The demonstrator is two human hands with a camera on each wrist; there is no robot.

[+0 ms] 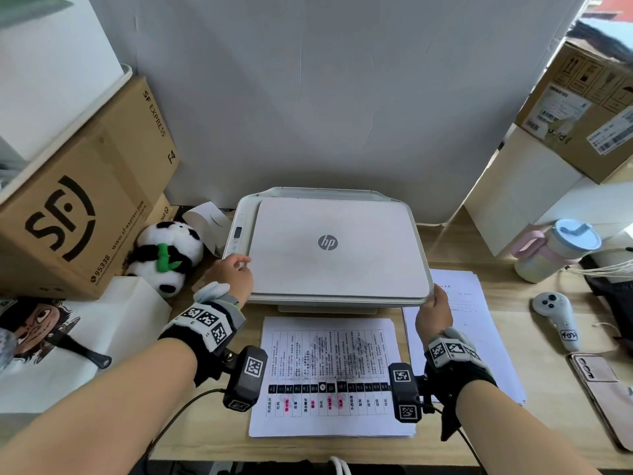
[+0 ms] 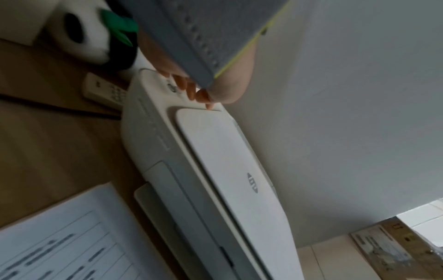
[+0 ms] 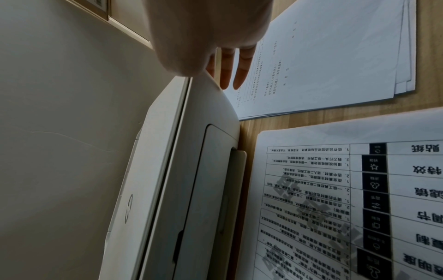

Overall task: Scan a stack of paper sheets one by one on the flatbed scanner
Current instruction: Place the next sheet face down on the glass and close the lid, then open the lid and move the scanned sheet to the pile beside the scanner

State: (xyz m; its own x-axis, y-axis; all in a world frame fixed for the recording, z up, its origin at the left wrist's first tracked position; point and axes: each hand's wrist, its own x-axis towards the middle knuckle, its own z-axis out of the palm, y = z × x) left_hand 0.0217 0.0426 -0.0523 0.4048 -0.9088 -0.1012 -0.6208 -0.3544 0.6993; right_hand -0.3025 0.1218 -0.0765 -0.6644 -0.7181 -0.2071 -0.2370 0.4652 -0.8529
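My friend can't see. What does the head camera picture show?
A white scanner sits shut on a wooden desk; the left hand touches its left edge and the right hand its front right corner. A printed stack of paper lies in front.

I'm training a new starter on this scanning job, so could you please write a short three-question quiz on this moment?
1. True or false: the scanner lid is raised.
2. Which hand is at the scanner's front right corner: A) left hand, B) right hand?
3. Fill in: the printed table sheet lies in ___ of the scanner.

Key: 1 false, the lid looks closed; 2 B, while the left hand rests by the control panel; 3 front.
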